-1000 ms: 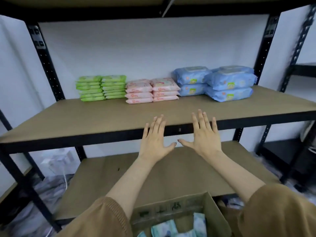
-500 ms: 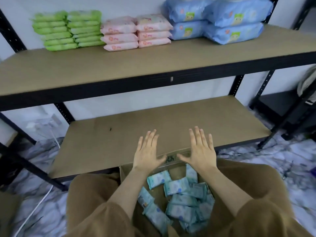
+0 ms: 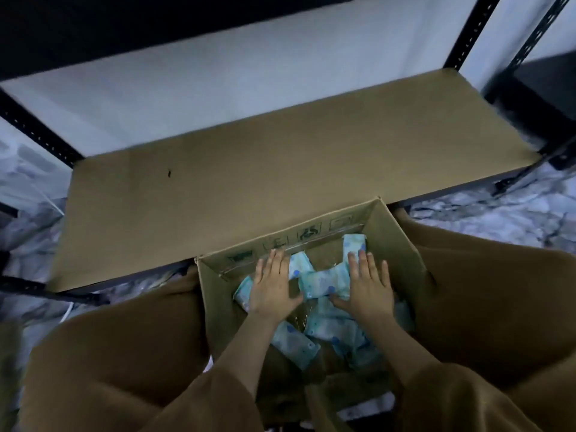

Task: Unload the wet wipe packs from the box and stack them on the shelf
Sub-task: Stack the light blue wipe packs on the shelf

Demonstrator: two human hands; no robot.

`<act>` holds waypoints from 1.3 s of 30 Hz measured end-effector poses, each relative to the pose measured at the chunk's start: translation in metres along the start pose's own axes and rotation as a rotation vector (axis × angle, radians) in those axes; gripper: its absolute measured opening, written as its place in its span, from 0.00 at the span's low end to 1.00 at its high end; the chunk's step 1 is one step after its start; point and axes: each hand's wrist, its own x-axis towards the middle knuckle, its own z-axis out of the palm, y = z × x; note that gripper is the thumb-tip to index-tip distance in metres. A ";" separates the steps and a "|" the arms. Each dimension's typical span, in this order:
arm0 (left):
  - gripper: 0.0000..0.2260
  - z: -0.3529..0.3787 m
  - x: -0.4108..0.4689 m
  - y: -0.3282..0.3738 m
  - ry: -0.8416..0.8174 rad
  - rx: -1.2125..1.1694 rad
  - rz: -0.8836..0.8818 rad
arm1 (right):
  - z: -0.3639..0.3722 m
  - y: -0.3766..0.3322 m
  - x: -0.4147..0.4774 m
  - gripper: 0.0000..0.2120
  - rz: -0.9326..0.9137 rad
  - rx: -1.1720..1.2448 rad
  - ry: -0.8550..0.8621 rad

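Observation:
An open cardboard box [image 3: 393, 238] sits between my knees, its far wall against the lower shelf [image 3: 265, 169]. Inside lie several light blue wet wipe packs [image 3: 321, 283] in a loose heap. My left hand [image 3: 272, 283] is inside the box with fingers straight, lying flat over the packs at the left. My right hand [image 3: 367, 283] is flat over the packs at the right, fingers straight and pointing toward the far wall. Neither hand grips a pack. My arms hide part of the heap.
The lower shelf board is a bare brown panel in a black metal frame, with uprights at the left [image 3: 34, 132] and right [image 3: 467, 29]. A white wall stands behind it. Marble-patterned floor [image 3: 498, 213] shows on both sides. My brown-clad legs flank the box.
My view has tipped down from the upper shelf with its stacked packs to the lower shelf and box. Both hands have dropped from above the box rim down onto the packs.

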 end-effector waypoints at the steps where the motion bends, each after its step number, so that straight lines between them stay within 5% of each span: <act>1: 0.36 0.007 0.004 -0.001 -0.016 -0.004 0.001 | 0.008 0.000 0.004 0.43 0.011 0.000 -0.022; 10: 0.34 0.071 0.049 -0.016 -0.124 -0.055 -0.102 | 0.074 -0.001 0.043 0.41 0.082 0.046 -0.133; 14: 0.28 0.096 0.070 -0.024 -0.104 -0.069 -0.163 | 0.100 -0.002 0.065 0.42 -0.005 -0.008 0.034; 19: 0.29 0.115 0.097 -0.033 -0.151 -0.044 -0.180 | 0.125 0.002 0.088 0.19 -0.179 -0.125 0.175; 27: 0.34 0.133 0.121 -0.034 -0.092 0.023 -0.173 | 0.127 0.003 0.118 0.28 -0.313 -0.104 0.031; 30: 0.33 0.136 0.119 -0.034 -0.125 0.012 -0.218 | 0.135 0.006 0.124 0.19 -0.362 -0.108 0.112; 33: 0.33 0.134 0.110 -0.036 -0.170 -0.085 -0.245 | 0.134 0.008 0.113 0.28 -0.330 -0.140 0.062; 39: 0.33 0.111 0.087 -0.039 -0.159 -0.178 -0.244 | 0.126 0.014 0.082 0.32 -0.177 -0.012 0.261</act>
